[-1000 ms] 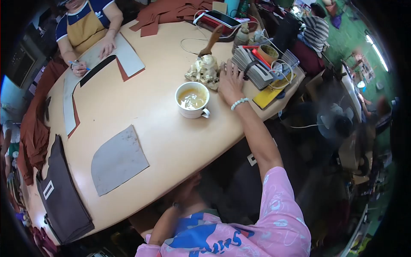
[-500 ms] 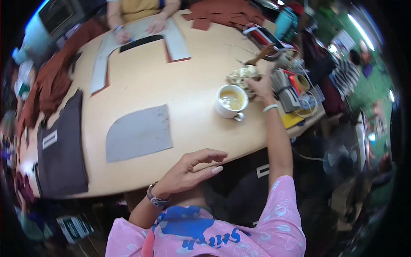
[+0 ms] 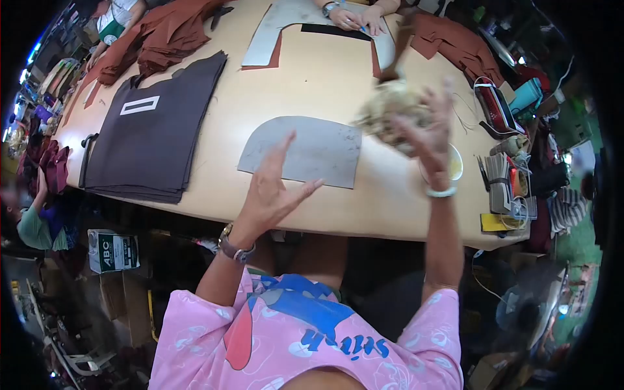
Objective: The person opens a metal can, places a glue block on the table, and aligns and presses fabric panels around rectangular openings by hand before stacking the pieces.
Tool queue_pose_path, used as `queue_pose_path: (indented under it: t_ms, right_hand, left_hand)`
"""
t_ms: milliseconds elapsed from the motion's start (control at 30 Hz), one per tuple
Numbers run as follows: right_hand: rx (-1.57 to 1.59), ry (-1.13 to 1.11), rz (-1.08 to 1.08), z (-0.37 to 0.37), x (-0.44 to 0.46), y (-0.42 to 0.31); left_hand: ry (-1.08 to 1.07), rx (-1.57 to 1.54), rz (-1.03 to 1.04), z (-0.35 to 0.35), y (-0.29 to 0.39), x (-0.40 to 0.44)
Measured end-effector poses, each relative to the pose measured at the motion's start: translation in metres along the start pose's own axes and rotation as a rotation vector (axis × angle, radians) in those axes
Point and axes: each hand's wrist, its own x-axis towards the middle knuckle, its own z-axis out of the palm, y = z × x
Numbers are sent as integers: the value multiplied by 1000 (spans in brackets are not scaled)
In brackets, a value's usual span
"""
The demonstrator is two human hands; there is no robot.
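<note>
My right hand (image 3: 426, 133), blurred by motion, holds a lumpy beige bundle (image 3: 393, 114) with a dark brown, handle-like end sticking up from it; its exact kind is unclear. Partly hidden behind that hand and wrist stands a white cup (image 3: 456, 162) of yellowish liquid. My left hand (image 3: 270, 185) hovers with fingers apart, empty, over the near edge of a grey template (image 3: 312, 149). This flat piece has a rounded far left corner and lies on the wooden table (image 3: 325, 211).
A stack of dark cloth panels (image 3: 156, 143) with a white rectangular frame lies left. Rust-brown cloth (image 3: 172, 36) is heaped beyond it. Across the table, another person's hands (image 3: 364, 19) rest on a pale U-shaped template (image 3: 266, 39). A red case (image 3: 497, 107) sits right.
My right hand has lifted the beige bundle from beside the cup and carried it left. My left hand has risen over the table and spread its fingers. The view has shifted.
</note>
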Motion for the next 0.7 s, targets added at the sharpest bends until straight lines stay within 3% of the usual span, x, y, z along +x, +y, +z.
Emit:
queue_pose_path:
  t_ms: [33, 167, 200, 267, 300, 333, 433, 567, 700]
  right_hand:
    - [-5, -20, -66, 28, -11, 2]
    - [-139, -213, -195, 114, -42, -4]
    - [-249, -301, -176, 127, -48, -4]
    - [-248, -258, -156, 142, -58, 17]
    - [-250, -236, -144, 146, -61, 23]
    - [-213, -224, -85, 134, -58, 11]
    - [-130, -116, -51, 111, -58, 9]
    - [-534, -302, 29, 104, -76, 18]
    - [-751, -339, 33, 119, -85, -4]
  left_hand:
    - [80, 88, 83, -2, -8, 3]
    - [195, 237, 100, -12, -51, 16]
    - [144, 125, 6, -15, -60, 15]
    - [42, 87, -133, -14, -74, 10]
    - [-11, 66, -203, -11, -83, 8]
    - [77, 223, 16, -8, -89, 2]
    - [79, 253, 0, -5, -91, 0]
    - [81, 275, 68, -5, -86, 4]
    - [49, 130, -65, -9, -83, 13]
